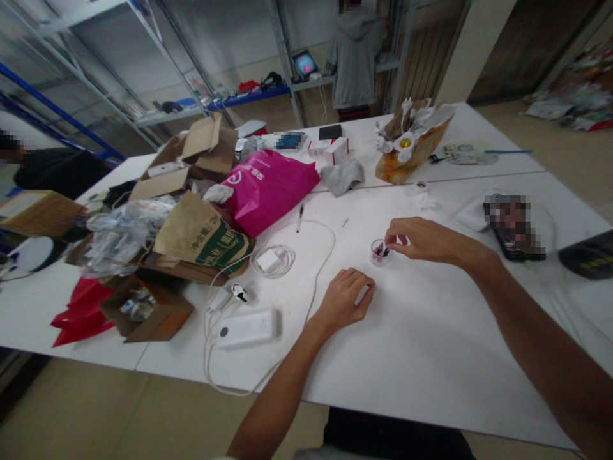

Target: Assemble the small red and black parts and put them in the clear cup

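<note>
A small clear plastic cup [381, 257] with little dark and reddish pieces in it stands on the white table. From the right, my right hand [414, 237] reaches to the rim of this cup, its thumb and fingers curled together; what lies between the fingertips is too small to tell. Nearer to me and left of the cup, my left hand [345, 298] hovers low over the table with thumb and forefinger pinched. Anything in that pinch is too tiny to make out.
To the left are a white power bank [249, 328], a coiled cable with a charger [271, 260], a pen [300, 218], a magenta bag [272, 185] and cardboard boxes [148, 313]. A phone [514, 227] and a dark object [589, 255] lie right. A paper bag [412, 150] stands behind.
</note>
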Available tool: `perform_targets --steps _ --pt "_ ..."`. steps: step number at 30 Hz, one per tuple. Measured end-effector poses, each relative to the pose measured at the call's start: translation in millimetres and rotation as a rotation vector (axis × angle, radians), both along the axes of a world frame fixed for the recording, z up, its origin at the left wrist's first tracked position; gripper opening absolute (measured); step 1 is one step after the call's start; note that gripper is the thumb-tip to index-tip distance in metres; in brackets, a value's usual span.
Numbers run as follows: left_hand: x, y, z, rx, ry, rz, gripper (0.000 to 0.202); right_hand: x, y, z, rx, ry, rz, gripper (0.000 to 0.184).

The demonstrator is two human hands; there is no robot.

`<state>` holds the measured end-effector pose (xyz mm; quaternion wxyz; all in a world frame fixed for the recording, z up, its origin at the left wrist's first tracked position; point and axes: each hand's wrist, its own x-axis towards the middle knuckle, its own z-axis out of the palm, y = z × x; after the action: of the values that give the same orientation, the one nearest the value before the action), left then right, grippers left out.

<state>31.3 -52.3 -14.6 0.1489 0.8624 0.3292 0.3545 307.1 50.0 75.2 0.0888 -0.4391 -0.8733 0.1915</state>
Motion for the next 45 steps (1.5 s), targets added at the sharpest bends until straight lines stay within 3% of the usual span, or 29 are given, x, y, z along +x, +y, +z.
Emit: perform_targets --steps 45 --pt "-0.4 -0.7 -0.5 -0.035 0.016 -0.003 0.006 -2.8 0.8 3.3 -0.043 -0.017 0.037 0.024"
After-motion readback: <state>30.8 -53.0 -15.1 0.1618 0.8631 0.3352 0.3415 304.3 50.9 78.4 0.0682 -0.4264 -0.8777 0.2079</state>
